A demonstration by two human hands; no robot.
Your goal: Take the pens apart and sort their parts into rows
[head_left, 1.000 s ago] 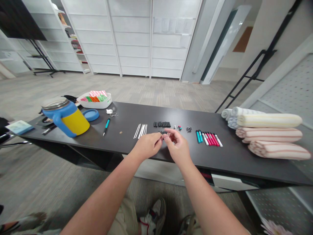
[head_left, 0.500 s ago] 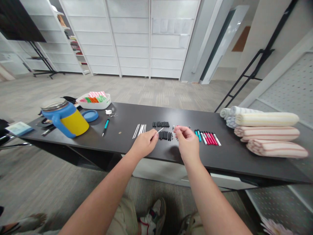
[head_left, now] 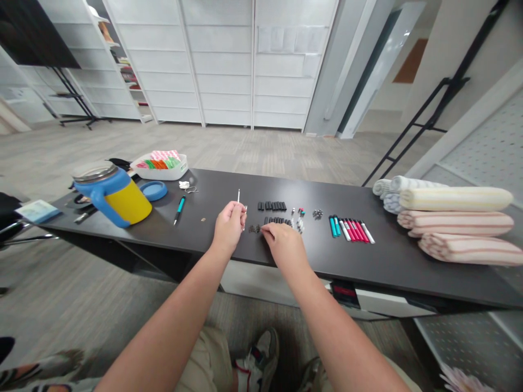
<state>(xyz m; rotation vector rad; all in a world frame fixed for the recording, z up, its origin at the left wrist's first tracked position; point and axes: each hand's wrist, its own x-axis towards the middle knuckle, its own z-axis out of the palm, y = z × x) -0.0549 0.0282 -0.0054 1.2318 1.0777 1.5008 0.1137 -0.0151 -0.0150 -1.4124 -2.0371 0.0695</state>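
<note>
My left hand (head_left: 229, 223) is closed on a thin white rod (head_left: 239, 196), which points upward above the dark table (head_left: 392, 261). Just to its right, my right hand (head_left: 284, 245) rests low on the table. Its fingertips are pinched at a few small black pieces (head_left: 254, 228). Beyond the hands lie two rows of short black caps (head_left: 271, 206), some tiny red and white parts (head_left: 300, 213) and a cluster of small metal bits (head_left: 316, 214). A row of teal, red and white pens (head_left: 350, 229) lies further right.
A yellow jug with a blue handle (head_left: 116, 196) lies at the left, beside a blue lid (head_left: 152, 190) and a white tray of colourful items (head_left: 161, 165). A single teal pen (head_left: 178, 209) lies nearby. Rolled towels (head_left: 453, 218) are stacked at the right end.
My left hand has turned the white rod upright and moved slightly left. My right hand has dropped from above the tiny parts to the table, leftward, onto the small black pieces.
</note>
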